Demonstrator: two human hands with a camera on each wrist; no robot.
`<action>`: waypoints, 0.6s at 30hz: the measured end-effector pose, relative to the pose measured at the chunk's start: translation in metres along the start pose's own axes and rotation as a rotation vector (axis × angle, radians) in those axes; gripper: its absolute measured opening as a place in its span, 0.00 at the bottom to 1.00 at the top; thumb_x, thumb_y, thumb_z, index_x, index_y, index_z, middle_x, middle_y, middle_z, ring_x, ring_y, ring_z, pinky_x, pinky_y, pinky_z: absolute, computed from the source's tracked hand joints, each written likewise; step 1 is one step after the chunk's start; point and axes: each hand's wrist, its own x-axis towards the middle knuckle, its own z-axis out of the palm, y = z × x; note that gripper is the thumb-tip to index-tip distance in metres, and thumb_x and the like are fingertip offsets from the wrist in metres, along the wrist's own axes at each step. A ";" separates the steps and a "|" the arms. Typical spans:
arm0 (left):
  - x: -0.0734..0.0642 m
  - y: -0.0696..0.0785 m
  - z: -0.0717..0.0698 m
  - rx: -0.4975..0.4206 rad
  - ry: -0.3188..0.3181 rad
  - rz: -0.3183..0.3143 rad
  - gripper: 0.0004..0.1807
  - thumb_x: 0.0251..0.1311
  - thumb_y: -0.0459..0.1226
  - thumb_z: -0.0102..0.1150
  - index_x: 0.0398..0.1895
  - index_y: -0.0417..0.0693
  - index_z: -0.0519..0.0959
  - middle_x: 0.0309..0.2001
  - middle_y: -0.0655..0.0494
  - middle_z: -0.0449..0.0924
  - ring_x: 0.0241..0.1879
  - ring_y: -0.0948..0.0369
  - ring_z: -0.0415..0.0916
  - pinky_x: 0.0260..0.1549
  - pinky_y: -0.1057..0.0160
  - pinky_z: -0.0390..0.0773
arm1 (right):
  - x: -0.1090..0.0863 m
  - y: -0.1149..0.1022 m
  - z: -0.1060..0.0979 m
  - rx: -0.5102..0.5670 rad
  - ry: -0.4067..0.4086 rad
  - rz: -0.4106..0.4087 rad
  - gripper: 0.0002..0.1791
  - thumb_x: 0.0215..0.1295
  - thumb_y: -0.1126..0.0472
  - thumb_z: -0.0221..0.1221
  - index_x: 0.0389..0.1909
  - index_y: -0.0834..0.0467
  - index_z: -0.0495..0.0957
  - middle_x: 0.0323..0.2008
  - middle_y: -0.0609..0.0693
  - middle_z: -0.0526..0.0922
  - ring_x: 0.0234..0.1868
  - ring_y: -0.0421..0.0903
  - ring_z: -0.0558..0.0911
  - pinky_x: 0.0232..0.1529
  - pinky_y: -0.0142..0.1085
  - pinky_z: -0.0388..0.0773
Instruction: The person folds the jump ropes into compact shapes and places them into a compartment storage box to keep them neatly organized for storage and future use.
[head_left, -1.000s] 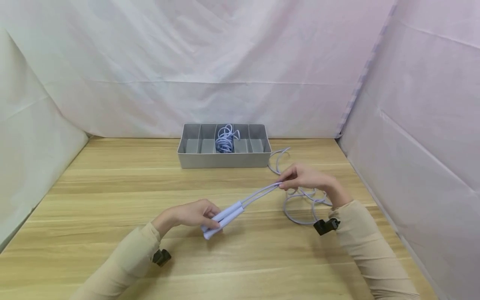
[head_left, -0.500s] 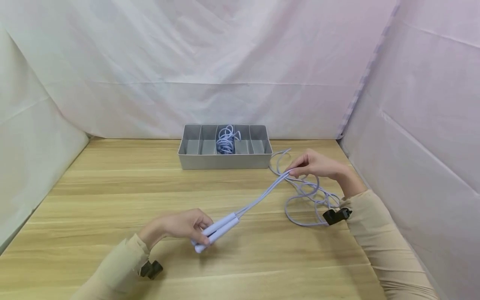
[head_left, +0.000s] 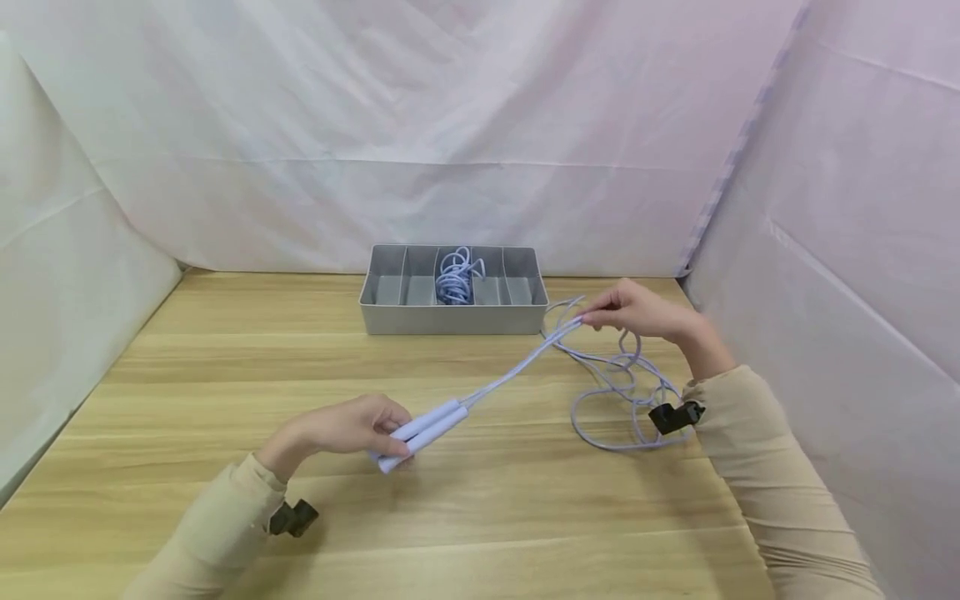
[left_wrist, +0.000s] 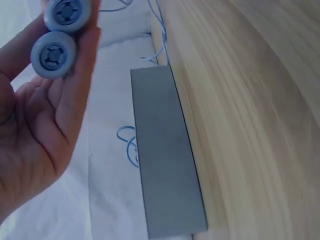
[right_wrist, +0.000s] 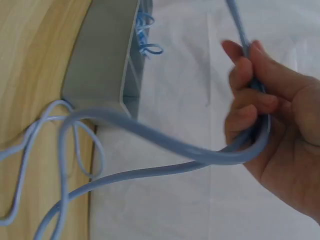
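A pale blue jump rope is held between both hands in the head view. My left hand (head_left: 348, 427) grips its two handles (head_left: 429, 427) side by side, and their round ends (left_wrist: 54, 55) face the left wrist camera. From the handles, two strands (head_left: 517, 368) run doubled and slanting up to my right hand (head_left: 637, 310), which pinches them between thumb and fingers. In the right wrist view the doubled rope (right_wrist: 175, 150) passes through the curled fingers and loops down. Its rest lies in loose loops (head_left: 600, 446) on the table below the right hand.
A grey divided box (head_left: 453, 320) stands at the back of the table (head_left: 225, 375). Its middle compartment holds a bundle of similar blue cord (head_left: 454, 285). White cloth (head_left: 375, 192) hangs behind and along both sides. Black wrist cameras (head_left: 294, 518) sit on the sleeves.
My right hand has slid farther along the strands, away and to the right. The left hand has shifted left with the handles, so a longer doubled stretch spans between the hands.
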 end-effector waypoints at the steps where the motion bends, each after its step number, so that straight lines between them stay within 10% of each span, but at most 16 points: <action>1: 0.001 0.001 0.000 -0.024 0.006 0.023 0.12 0.59 0.32 0.53 0.38 0.26 0.73 0.32 0.43 0.81 0.31 0.63 0.78 0.32 0.65 0.79 | 0.002 0.002 0.003 -0.001 0.062 -0.006 0.12 0.65 0.63 0.53 0.40 0.65 0.81 0.23 0.49 0.78 0.16 0.36 0.62 0.20 0.30 0.67; 9: 0.015 0.015 0.006 -0.345 0.271 0.240 0.19 0.63 0.32 0.48 0.51 0.22 0.65 0.36 0.56 0.82 0.39 0.61 0.79 0.41 0.65 0.78 | 0.022 0.018 0.051 -0.078 0.489 -0.186 0.09 0.61 0.67 0.55 0.39 0.67 0.80 0.26 0.55 0.80 0.16 0.37 0.64 0.16 0.27 0.62; 14: 0.035 0.032 0.011 -0.532 0.552 0.260 0.22 0.64 0.29 0.44 0.57 0.21 0.57 0.35 0.59 0.82 0.39 0.65 0.79 0.45 0.66 0.76 | 0.035 0.008 0.090 -0.477 0.624 -0.414 0.09 0.53 0.67 0.62 0.36 0.65 0.81 0.26 0.54 0.81 0.19 0.42 0.74 0.18 0.26 0.72; 18: 0.050 0.042 0.011 -0.518 0.730 0.217 0.21 0.63 0.28 0.46 0.57 0.22 0.60 0.37 0.48 0.82 0.37 0.63 0.81 0.43 0.66 0.77 | 0.039 -0.009 0.111 -0.835 0.561 -0.541 0.08 0.49 0.65 0.64 0.32 0.62 0.81 0.26 0.50 0.80 0.20 0.41 0.77 0.19 0.24 0.74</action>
